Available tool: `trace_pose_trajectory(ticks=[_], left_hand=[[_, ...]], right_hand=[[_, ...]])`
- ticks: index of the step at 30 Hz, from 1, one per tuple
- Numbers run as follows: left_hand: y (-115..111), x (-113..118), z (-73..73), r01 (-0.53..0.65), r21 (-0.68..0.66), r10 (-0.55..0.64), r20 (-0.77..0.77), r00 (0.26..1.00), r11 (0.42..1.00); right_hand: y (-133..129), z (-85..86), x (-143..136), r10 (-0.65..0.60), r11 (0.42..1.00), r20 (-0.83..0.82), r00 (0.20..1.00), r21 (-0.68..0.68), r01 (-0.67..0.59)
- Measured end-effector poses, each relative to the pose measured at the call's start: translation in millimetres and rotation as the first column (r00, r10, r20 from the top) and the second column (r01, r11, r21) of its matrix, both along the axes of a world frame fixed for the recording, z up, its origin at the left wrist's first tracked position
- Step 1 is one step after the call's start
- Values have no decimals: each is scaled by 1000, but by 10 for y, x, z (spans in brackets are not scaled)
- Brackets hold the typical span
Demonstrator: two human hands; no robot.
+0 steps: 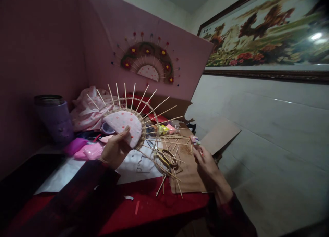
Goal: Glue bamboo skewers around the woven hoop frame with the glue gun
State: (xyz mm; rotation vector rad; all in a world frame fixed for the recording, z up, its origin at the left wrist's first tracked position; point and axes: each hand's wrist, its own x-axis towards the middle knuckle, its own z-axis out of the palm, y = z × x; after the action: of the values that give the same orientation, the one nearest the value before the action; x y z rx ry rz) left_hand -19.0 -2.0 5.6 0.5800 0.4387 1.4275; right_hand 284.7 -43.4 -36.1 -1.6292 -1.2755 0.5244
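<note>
Where left grip (117,150) pinches, half-disc (120,122) above; sticks (133,96) beyond, fanned

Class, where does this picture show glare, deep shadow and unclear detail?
Head view: bright glare spots on the framed horse picture, a thin streak on the tiled wall; head view: deep shadow at left, around the purple tumbler; head view: the half-round woven piece in the left hand reads clearly, but the small item in the right hand is hard to identify.

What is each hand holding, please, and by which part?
Left hand: the dotted half-disc, by its straight edge, thumb on its face. Right hand: a small multicoloured object, by its lower end.
</note>
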Motion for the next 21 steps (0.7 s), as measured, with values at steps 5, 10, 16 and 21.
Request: trace_pose_trajectory(ticks=[5,10,16,21], left_hand=[[-42,-18,73,-23,-42,23,-11,1000,999],[-62,-18,98,-15,-82,15,-1,1000,997],[-52,-27,78,-13,-40,13,9,1000,999],[-48,-4,49,7,-39,-7,6,1000,999]], right_hand=[[253,-75,57,-163,972,406,899,-91,218],[245,-106,34,-187,954,621,761,-70,292],[274,-218,71,-101,954,799,593,-92,286],[306,-234,47,-32,965,797,603,-132,226]])
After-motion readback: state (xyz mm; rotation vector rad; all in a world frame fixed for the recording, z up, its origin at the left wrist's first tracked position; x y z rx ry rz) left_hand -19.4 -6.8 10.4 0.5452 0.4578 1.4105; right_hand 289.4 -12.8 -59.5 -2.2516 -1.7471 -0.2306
